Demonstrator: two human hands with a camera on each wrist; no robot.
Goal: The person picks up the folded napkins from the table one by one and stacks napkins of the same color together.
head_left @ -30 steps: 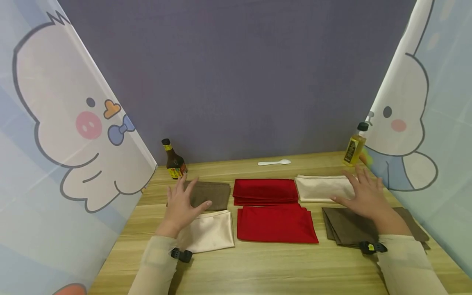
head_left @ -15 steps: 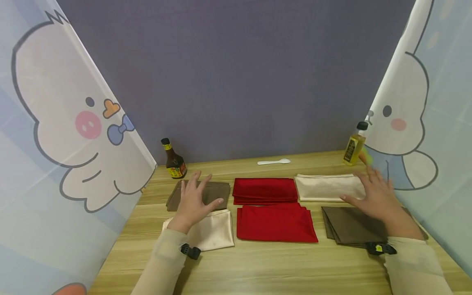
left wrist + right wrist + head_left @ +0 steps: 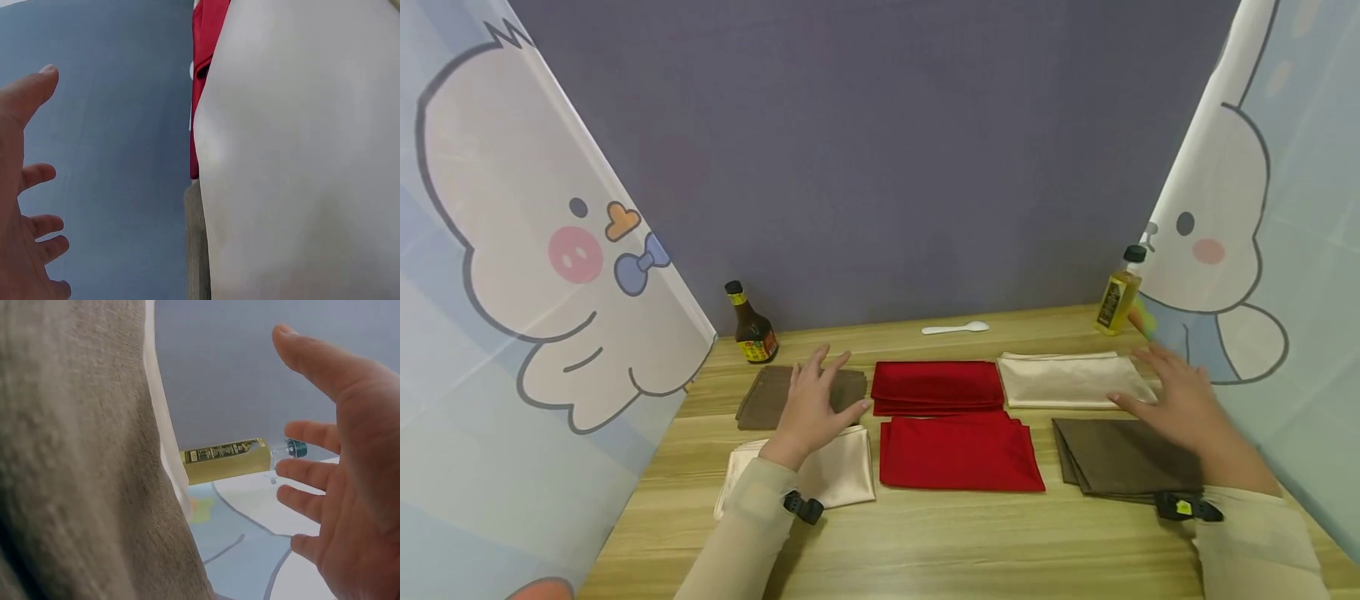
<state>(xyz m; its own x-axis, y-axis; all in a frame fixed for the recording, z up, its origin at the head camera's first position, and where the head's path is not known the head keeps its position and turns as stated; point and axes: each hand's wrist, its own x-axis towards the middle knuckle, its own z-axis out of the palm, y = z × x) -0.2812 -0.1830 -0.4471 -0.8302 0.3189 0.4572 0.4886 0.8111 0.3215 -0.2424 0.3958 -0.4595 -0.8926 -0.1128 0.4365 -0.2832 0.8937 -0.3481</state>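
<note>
My left hand (image 3: pixel 816 408) hovers with fingers spread over a folded brown cloth (image 3: pixel 767 400) and the folded cream cloth (image 3: pixel 846 471) in front of it, partly hiding both. Nothing lies in its grasp; the left wrist view shows its thumb and fingers (image 3: pixel 42 226) apart. Over at the right, my right hand (image 3: pixel 1183 408) is likewise spread and holds nothing. It overlaps the right ends of another cream cloth (image 3: pixel 1067 382) and a brown cloth (image 3: pixel 1127 458). Between the hands lie two folded red cloths, the rear one (image 3: pixel 936 386) and the front one (image 3: pixel 962 454).
A dark sauce bottle (image 3: pixel 755 329) stands at the back left, a yellow oil bottle (image 3: pixel 1117 302) at the back right. A white spoon (image 3: pixel 955 328) lies near the grey back panel (image 3: pixel 880 167). Printed cartoon panels flank the wooden table (image 3: pixel 985 542) on both sides.
Both hands have drifted to the right above the cloths, with fingers still spread. The cloths, bottles and spoon have stayed in place.
</note>
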